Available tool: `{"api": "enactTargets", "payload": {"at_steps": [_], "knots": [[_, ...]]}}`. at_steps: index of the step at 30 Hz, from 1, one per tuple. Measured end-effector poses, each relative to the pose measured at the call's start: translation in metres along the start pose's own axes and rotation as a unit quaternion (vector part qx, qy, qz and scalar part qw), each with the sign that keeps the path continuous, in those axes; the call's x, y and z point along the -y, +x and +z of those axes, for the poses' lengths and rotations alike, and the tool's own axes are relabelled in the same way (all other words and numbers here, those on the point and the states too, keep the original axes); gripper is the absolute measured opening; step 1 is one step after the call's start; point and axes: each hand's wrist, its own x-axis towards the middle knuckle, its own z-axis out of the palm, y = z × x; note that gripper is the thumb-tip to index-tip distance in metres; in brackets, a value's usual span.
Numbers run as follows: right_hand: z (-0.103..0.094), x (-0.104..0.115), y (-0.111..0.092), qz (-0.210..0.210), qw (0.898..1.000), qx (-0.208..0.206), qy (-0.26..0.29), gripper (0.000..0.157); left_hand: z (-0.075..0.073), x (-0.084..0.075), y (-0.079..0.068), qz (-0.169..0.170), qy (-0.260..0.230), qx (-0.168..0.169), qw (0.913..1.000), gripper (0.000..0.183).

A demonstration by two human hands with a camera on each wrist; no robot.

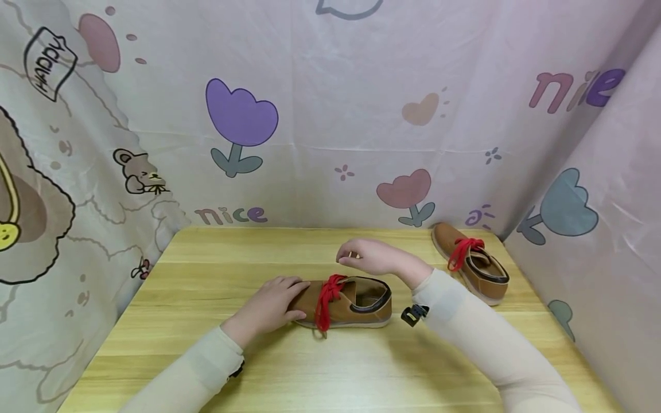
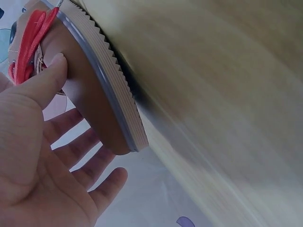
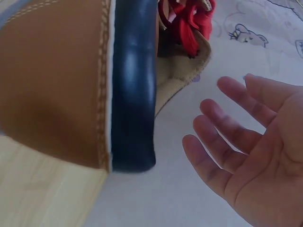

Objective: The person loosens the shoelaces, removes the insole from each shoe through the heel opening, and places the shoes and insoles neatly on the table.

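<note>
A brown shoe (image 1: 341, 310) with red laces (image 1: 328, 298) lies on the table, toe to the left and opening to the right. My left hand (image 1: 273, 304) holds its toe end, thumb on the near side and fingers over the far side. The left wrist view shows that thumb against the brown upper (image 2: 85, 85), with the fingers partly hidden behind the toe. Above the shoe's far side hovers my right hand (image 1: 369, 256), loosely bent and holding nothing. In the right wrist view its spread fingers stand apart from the dark heel collar (image 3: 133, 90).
A second brown shoe (image 1: 472, 264) with tied red laces sits at the table's back right corner. The wooden table (image 1: 217, 258) is bordered by printed curtains (image 1: 320, 115) at the back and both sides. A small black device (image 1: 415, 314) is strapped at the right wrist.
</note>
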Motion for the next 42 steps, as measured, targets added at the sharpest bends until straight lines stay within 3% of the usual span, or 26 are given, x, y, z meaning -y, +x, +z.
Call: {"api": "enactTargets", "payload": {"at_steps": [7,14,19,32,37,42], "knots": [[0.015,0.002,0.017,-0.039,0.998,0.043,-0.019,0.022,0.0,0.0,-0.002,0.003,0.005,-0.001,1.0,0.067],[0.024,0.003,0.019,-0.051,0.995,0.089,-0.02,0.022,0.003,0.0,-0.002,0.016,0.006,-0.003,0.9999,0.067],[0.025,0.003,0.019,-0.058,0.995,0.077,-0.024,0.015,0.002,0.0,-0.002,0.012,0.008,-0.005,0.9999,0.066],[0.013,0.001,0.021,-0.053,0.998,-0.004,-0.021,0.008,0.004,0.0,-0.001,0.003,0.013,-0.003,0.9999,0.067],[0.01,0.003,0.021,-0.047,0.998,0.004,-0.036,0.009,0.004,0.001,-0.001,0.0,0.014,-0.002,0.9999,0.068],[0.014,0.002,0.02,-0.023,0.998,0.041,-0.036,0.014,0.004,-0.001,-0.002,0.001,0.02,-0.003,0.9998,0.067]]}}
